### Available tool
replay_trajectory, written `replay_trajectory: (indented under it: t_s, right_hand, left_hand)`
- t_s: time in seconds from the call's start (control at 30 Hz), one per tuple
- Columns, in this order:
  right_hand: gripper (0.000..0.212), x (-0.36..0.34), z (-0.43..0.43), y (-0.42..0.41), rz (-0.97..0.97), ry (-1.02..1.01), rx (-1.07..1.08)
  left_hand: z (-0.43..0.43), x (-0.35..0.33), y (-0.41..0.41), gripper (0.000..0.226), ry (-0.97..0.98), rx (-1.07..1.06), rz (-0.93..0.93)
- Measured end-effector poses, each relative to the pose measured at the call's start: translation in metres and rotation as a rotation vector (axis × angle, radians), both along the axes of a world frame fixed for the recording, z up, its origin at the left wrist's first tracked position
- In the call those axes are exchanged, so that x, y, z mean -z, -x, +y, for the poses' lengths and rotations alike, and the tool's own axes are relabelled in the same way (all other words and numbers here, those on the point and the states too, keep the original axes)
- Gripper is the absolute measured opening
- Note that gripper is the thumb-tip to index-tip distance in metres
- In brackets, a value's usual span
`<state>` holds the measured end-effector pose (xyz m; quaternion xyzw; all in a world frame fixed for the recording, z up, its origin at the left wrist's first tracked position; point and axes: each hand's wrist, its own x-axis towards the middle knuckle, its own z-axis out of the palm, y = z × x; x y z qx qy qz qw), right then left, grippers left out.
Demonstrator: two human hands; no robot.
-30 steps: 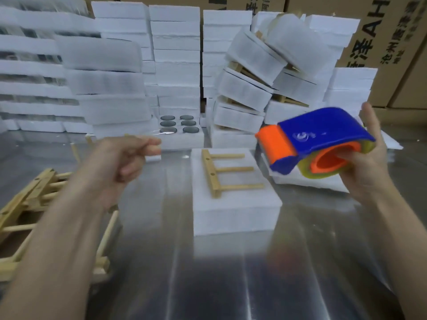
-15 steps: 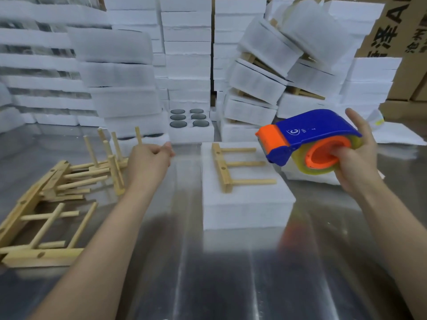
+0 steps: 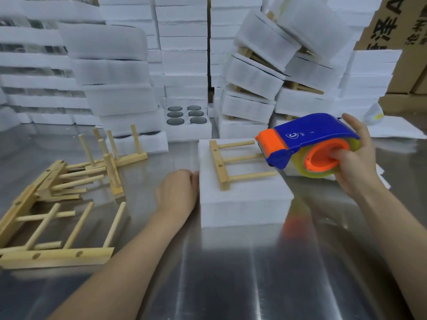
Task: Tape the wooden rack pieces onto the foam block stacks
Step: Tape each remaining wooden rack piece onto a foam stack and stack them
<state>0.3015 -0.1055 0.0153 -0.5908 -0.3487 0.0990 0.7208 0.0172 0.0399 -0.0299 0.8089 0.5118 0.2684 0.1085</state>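
Note:
A white foam block stack (image 3: 245, 202) sits mid-table with one wooden rack piece (image 3: 227, 161) lying flat on top, its three pegs pointing right. My left hand (image 3: 176, 191) rests against the stack's left side, fingers at its edge. My right hand (image 3: 355, 162) grips a blue and orange tape dispenser (image 3: 302, 140) with a clear tape roll, held in the air just right of the rack, its orange nose toward the pegs.
Several loose wooden rack pieces (image 3: 57, 197) lie piled on the shiny metal table (image 3: 231, 273) at left. Tall stacks of white foam blocks (image 3: 182, 54) line the back, some leaning at right. A foam tray with dark round discs (image 3: 186, 114) stands behind. Cardboard boxes (image 3: 397, 24) are at the far right.
My left hand dropped from the air to the left side of the foam stack. The tape dispenser came lower and closer to the rack piece.

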Motion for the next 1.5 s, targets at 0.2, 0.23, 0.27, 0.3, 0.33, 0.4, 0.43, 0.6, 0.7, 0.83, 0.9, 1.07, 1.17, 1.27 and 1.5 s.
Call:
replay_trajectory:
  t_s: [0.2, 0.23, 0.27, 0.3, 0.33, 0.4, 0.43, 0.6, 0.7, 0.83, 0.9, 1.07, 1.17, 1.27, 1.5]
  right_hand:
    - [0.075, 0.001, -0.001, 0.000, 0.013, 0.006, -0.004]
    - [0.075, 0.001, -0.001, 0.000, 0.013, 0.004, -0.004]
    - [0.075, 0.002, -0.001, 0.001, 0.012, 0.002, -0.003]
    - [0.075, 0.002, -0.001, 0.001, 0.010, 0.001, -0.004]
    - [0.075, 0.003, -0.001, 0.002, 0.008, 0.001, -0.006]
    - [0.075, 0.003, -0.002, 0.001, 0.005, -0.003, -0.011]
    - [0.075, 0.004, -0.002, 0.001, 0.005, -0.002, -0.014]
    - [0.076, 0.004, -0.004, 0.000, -0.010, 0.008, -0.011]
    - [0.077, 0.001, -0.004, -0.002, -0.053, 0.052, -0.001]
    - [0.085, -0.007, -0.010, -0.011, -0.196, 0.155, -0.012]
    - [0.090, -0.014, -0.014, -0.016, -0.267, 0.214, -0.020]
    - [0.097, -0.023, -0.033, -0.040, -0.291, 0.256, 0.015]
    - [0.095, -0.021, -0.046, -0.054, -0.247, 0.251, 0.090]
    - [0.091, -0.018, -0.051, -0.060, -0.246, 0.244, 0.136]
    - [0.082, -0.011, -0.062, -0.067, -0.219, 0.203, 0.227]
  left_hand:
    - [0.000, 0.001, -0.004, 0.073, -0.053, -0.047, 0.362]
    - [-0.002, 0.001, -0.004, 0.076, -0.068, -0.025, 0.383]
    - [-0.002, -0.001, -0.004, 0.075, -0.058, -0.006, 0.396]
    - [-0.001, -0.003, -0.002, 0.073, -0.027, 0.018, 0.381]
    - [0.002, -0.006, 0.000, 0.068, 0.027, 0.042, 0.333]
    - [0.008, -0.019, 0.005, 0.055, 0.102, 0.070, 0.120]
    - [0.010, -0.026, 0.006, 0.049, 0.081, 0.083, -0.012]
    - [-0.009, -0.076, -0.038, 0.039, 0.044, 0.339, -0.193]
    - [-0.021, -0.076, -0.069, 0.041, 0.062, 0.418, 0.144]
    - [-0.017, -0.064, -0.076, 0.061, 0.037, 0.365, 0.464]
    - [-0.016, -0.063, -0.075, 0.062, 0.045, 0.375, 0.463]
    - [-0.016, -0.064, -0.073, 0.063, 0.042, 0.390, 0.480]
    - [-0.014, -0.066, -0.074, 0.064, 0.042, 0.396, 0.513]
    - [-0.013, -0.065, -0.073, 0.065, 0.057, 0.410, 0.525]
    - [-0.011, -0.065, -0.068, 0.072, 0.032, 0.452, 0.560]
